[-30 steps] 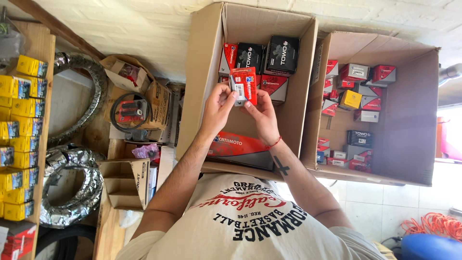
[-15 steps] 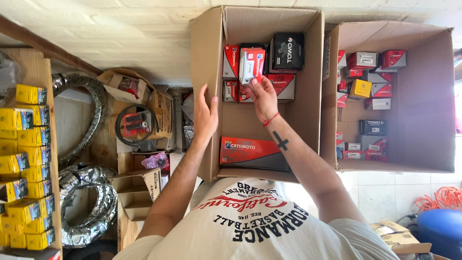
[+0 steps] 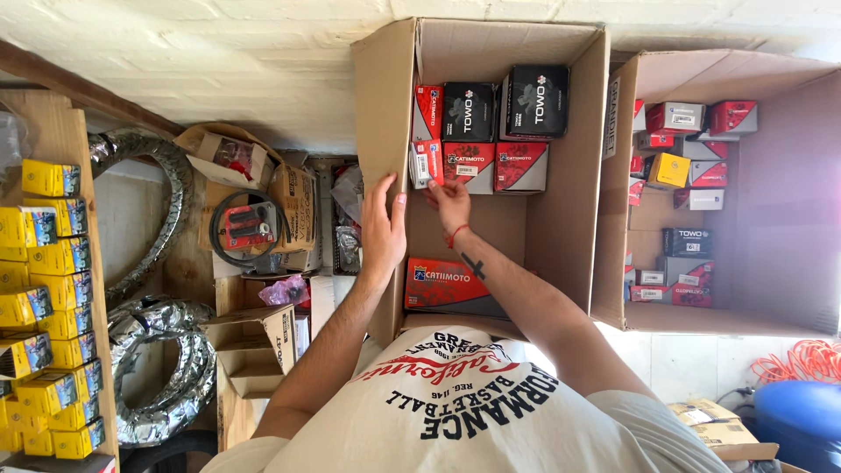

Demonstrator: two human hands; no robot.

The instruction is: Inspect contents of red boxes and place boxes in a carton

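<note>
Left hand (image 3: 383, 229) palm hidden against cardboard box (image 3: 381, 105) wall. Right hand (image 3: 451, 203) fingers partly hidden behind small red box (image 3: 427, 163); grip unclear. Second box (image 3: 788, 289) and blue drum (image 3: 802, 420) cut off at right edge.

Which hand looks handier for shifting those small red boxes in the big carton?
The right hand, probably: it sits inside the carton just under the red boxes. The left hand rests on the carton's side wall.

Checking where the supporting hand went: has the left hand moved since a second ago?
Yes. The left hand left the small red box and shifted outward onto the left wall of the cardboard box; the right hand is inside.
</note>
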